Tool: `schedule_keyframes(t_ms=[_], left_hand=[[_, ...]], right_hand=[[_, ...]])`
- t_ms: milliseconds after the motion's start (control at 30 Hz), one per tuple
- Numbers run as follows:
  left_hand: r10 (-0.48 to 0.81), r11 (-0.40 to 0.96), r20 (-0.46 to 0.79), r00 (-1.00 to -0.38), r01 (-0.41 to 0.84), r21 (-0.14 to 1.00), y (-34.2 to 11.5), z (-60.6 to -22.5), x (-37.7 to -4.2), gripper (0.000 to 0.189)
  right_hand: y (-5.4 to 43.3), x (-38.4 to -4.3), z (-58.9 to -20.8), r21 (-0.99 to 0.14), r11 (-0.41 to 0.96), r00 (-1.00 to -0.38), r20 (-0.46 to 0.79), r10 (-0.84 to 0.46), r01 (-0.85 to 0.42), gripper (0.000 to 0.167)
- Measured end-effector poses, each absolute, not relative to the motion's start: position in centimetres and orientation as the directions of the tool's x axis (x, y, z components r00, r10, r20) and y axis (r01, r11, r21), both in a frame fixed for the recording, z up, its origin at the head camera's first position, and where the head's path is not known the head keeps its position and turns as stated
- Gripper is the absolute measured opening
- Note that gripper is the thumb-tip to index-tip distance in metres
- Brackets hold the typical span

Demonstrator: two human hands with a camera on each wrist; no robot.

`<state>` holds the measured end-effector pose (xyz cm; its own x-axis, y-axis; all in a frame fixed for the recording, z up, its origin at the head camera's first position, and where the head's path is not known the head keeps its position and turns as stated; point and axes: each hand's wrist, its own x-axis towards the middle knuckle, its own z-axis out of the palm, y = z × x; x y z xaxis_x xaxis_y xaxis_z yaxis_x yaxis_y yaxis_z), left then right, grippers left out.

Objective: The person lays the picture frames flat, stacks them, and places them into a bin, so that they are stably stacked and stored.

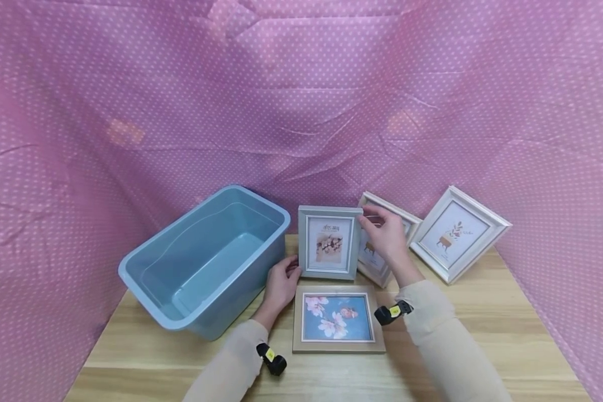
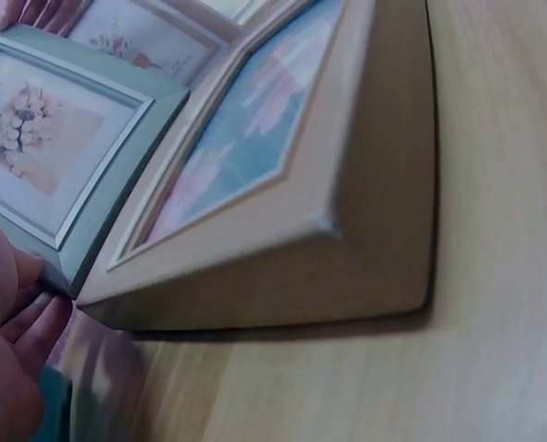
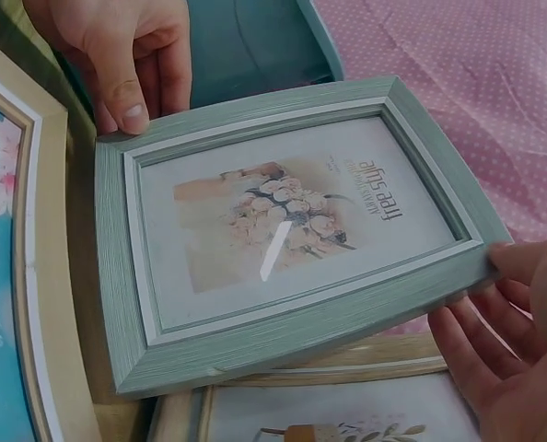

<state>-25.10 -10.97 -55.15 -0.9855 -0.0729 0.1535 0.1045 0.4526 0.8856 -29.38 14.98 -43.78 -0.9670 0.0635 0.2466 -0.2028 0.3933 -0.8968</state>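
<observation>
A grey-green picture frame (image 1: 303, 240) with a bouquet print stands upright behind a flat frame. My left hand (image 1: 282, 283) pinches its lower left corner, thumb in front. At its upper right corner my right hand (image 1: 386, 233) grips the edge, thumb on the front and fingers behind, as the right wrist view shows of the hand (image 3: 504, 341). The light-wood picture frame (image 1: 339, 347) with a blossom picture lies flat on the table in front of it. Partly hidden behind my right hand, a cream picture frame (image 1: 392, 204) leans at a tilt.
To the left stands a blue-grey plastic tub (image 1: 251, 273), its long side near my left hand. Another cream picture frame (image 1: 474, 202) stands tilted at the right. Pink dotted cloth (image 1: 301, 111) hangs behind the wooden table (image 1: 507, 324).
</observation>
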Motion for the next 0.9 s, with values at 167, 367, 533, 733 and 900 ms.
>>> schedule_keyframes(t_ms=[167,367,533,733,900], left_hand=[[-0.06,0.462,0.16,-0.985,0.115,0.879,-11.0,-54.7,-24.8,0.037],[-0.045,0.457,0.135,-0.99,0.1,0.884,-11.1,-54.1,-24.5,0.039],[-0.022,0.461,0.144,-0.989,0.118,0.88,-11.3,-53.7,-24.1,0.038],[0.004,0.468,0.173,-0.985,0.154,0.87,-11.4,-53.7,-23.8,0.039],[0.035,0.451,0.188,-0.982,0.183,0.874,-11.8,-53.7,-23.6,0.039]], right_hand=[[15.1,-29.2,-43.4,-0.907,0.366,-0.966,0.248,0.067,-0.208,0.039],[15.5,-29.0,-43.1,-0.908,0.358,-0.966,0.254,0.053,-0.219,0.041],[15.8,-28.6,-42.8,-0.897,0.373,-0.962,0.271,0.04,-0.237,0.04],[15.9,-27.9,-42.3,-0.878,0.411,-0.956,0.289,0.048,-0.245,0.037],[16.1,-27.5,-42.0,-0.879,0.433,-0.963,0.258,0.077,-0.201,0.037]])
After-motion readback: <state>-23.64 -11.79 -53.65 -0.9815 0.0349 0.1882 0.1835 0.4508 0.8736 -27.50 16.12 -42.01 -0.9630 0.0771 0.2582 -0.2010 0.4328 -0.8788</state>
